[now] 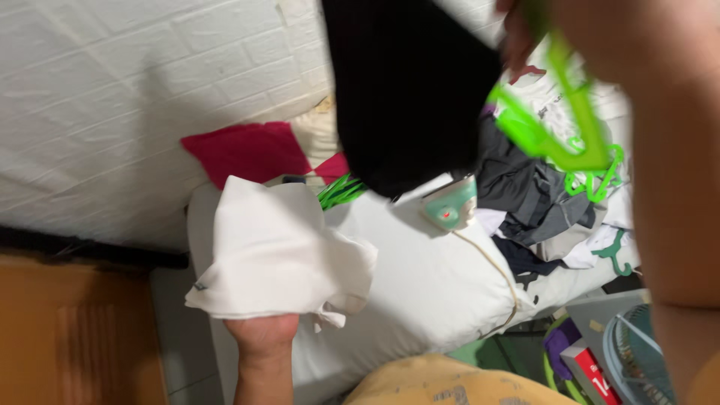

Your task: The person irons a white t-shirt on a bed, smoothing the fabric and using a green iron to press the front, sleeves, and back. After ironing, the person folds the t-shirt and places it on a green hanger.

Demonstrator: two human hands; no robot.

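The left hand [259,334] comes up from six o'clock with its fingers buried under a bunched white cloth [277,251]. The fingers are wrapped by the fabric and hidden, so their spread cannot be told, but the cloth is plainly carried on that hand, lifted off the bed [420,292], seemingly to keep it apart from the pile.

The right hand [525,34], at one o'clock near the top edge, grips a bright green hanger [559,131] with its fingers closed around the upper part. A black garment [409,90] hangs beside it at twelve o'clock, raised high so that it drops free; whether the same hand pinches it or it hangs from the hanger cannot be told.

On the white bed, at the centre, a pale green iron [450,204] rests with its cord [495,270] trailing toward five o'clock. A heap of grey and dark clothes [529,195] lies at three o'clock. More green hangers [341,191] lie just under the black garment. A red cloth [244,150] rests against the white brick wall [112,90] at ten o'clock.

At five o'clock, below the bed edge, stands a red box [592,375] with white print on it, beside a fan grille [637,352] and a purple piece.
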